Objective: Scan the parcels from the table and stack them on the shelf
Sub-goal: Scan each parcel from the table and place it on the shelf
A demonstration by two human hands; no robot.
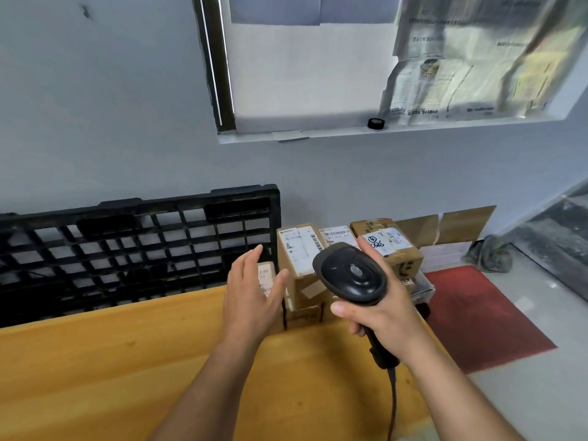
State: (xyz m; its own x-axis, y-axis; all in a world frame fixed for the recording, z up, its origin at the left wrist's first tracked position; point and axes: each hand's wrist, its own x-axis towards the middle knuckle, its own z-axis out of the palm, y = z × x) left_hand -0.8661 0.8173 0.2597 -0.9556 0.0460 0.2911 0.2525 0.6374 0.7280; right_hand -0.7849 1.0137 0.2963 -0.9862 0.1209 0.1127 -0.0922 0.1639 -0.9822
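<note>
At twelve o'clock on the surface (127,361), stiff, probably light cardboard parcels (299,256) are waiting; the left hand (254,291) is reaching open-fingered for their sides, the right hand (378,310) gripping the scanner (350,275).

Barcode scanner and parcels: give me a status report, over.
Right hand gripping barcode scanner, left hand open, reaching at small parcel. Cardboard parcels stacked at wooden table's far corner, none lifted. Nothing blocking the hands.

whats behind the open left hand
A small white-labelled parcel peeks past the left hand, beside the tall brown cardboard box. The hand covers most of it, so its shape and full label cannot be seen.
</note>
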